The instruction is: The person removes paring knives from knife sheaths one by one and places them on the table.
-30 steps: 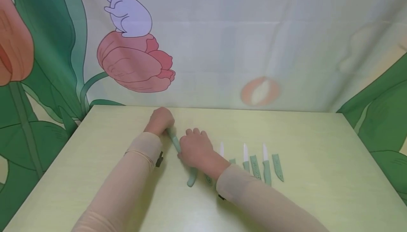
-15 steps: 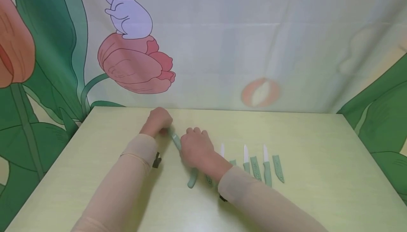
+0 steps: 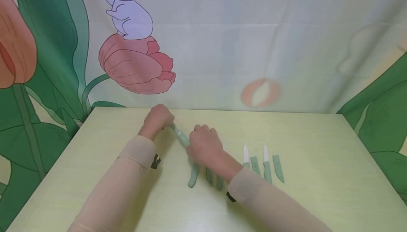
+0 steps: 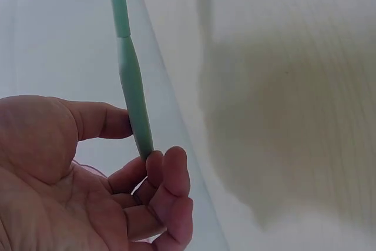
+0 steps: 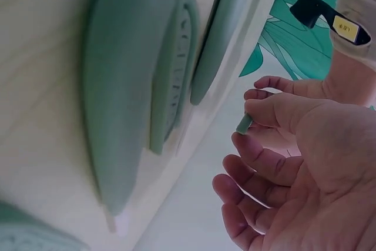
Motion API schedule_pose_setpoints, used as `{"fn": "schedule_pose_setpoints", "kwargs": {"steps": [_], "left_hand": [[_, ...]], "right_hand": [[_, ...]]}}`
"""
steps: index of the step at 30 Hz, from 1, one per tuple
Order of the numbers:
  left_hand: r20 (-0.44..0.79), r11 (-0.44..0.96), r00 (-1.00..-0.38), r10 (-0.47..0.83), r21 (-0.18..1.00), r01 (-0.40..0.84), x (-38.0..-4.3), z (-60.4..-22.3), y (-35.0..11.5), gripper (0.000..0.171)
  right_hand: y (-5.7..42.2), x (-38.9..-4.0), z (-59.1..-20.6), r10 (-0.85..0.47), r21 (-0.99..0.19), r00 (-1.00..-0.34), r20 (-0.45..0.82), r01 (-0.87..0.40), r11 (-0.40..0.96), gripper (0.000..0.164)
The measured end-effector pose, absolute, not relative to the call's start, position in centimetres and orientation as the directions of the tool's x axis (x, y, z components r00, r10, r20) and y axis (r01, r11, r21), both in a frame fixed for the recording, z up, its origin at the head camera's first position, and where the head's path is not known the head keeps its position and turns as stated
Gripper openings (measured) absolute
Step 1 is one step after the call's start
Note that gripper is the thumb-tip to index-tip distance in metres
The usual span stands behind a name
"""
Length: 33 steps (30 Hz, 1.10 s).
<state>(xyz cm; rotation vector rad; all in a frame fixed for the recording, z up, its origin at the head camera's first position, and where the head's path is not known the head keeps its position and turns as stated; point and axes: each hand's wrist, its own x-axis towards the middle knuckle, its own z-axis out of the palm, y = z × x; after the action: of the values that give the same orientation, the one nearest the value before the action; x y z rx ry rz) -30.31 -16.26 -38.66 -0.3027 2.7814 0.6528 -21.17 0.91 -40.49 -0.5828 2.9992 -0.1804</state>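
Note:
A pale green sheathed paring knife [image 3: 183, 138] slants between the two hands, raised over the table. My left hand [image 3: 159, 116] pinches its far end between thumb and fingers, as the left wrist view shows at the tapered green part [image 4: 134, 95]. A seam divides that part from the slimmer green length [image 4: 117, 4] above it. My right hand [image 3: 205, 143] pinches the other end; in the right wrist view a green tip [image 5: 245, 123] pokes out between thumb and index finger. Under the right hand lie a knife handle [image 3: 193, 177], a sheath [image 3: 208, 176] and another handle [image 3: 219, 182].
Right of the right hand, two knives with bare white blades [image 3: 246, 153] [image 3: 265, 154] lie beside green sheaths [image 3: 255, 164] [image 3: 278, 168] on the pale table [image 3: 318, 161]. A printed curtain [image 3: 216, 48] hangs behind the far edge. The right forearm [image 3: 270, 200] partly covers the row.
My right hand has shifted a little to the right, and the held knife has moved right and up with it. The blade formerly visible beside that hand is now largely hidden.

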Motion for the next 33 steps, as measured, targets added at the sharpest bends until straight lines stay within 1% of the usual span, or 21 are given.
{"fn": "schedule_pose_setpoints", "kwargs": {"steps": [8,15,18,22,27,30,33], "left_hand": [[-0.266,0.891,-0.955,-0.129,0.393,-0.229,-29.1,-37.4,-15.5,0.018],[-0.242,0.894,-0.965,-0.102,0.403,-0.196,-28.0,-36.5,-14.8,0.026],[-0.23,0.894,-0.969,-0.089,0.411,-0.179,-27.4,-36.3,-14.7,0.032],[-0.216,0.885,-0.974,-0.072,0.437,-0.162,-26.6,-36.4,-14.3,0.045],[-0.174,0.886,-0.984,-0.037,0.45,-0.113,-25.8,-36.6,-13.8,0.059],[-0.148,0.881,-0.989,-0.011,0.467,-0.08,-25.3,-36.7,-13.6,0.062],[-0.113,0.859,-0.993,0.016,0.509,-0.045,-24.9,-36.7,-13.5,0.056]], "right_hand": [[2.6,-20.8,-40.3,-0.372,-0.148,-0.928,-0.003,-0.367,0.918,0.021],[4.5,-20.2,-39.9,-0.356,-0.189,-0.934,0.039,-0.357,0.915,0.019],[5.3,-19.9,-39.8,-0.351,-0.198,-0.934,0.066,-0.357,0.913,0.017],[6.4,-19.4,-39.8,-0.339,-0.229,-0.935,0.101,-0.354,0.907,0.014],[7.9,-18.7,-39.8,-0.32,-0.28,-0.938,0.132,-0.345,0.896,0.015],[8.8,-18.5,-39.9,-0.315,-0.298,-0.937,0.15,-0.346,0.89,0.016],[9.5,-18.2,-40.0,-0.306,-0.329,-0.939,0.155,-0.341,0.881,0.016]]}}
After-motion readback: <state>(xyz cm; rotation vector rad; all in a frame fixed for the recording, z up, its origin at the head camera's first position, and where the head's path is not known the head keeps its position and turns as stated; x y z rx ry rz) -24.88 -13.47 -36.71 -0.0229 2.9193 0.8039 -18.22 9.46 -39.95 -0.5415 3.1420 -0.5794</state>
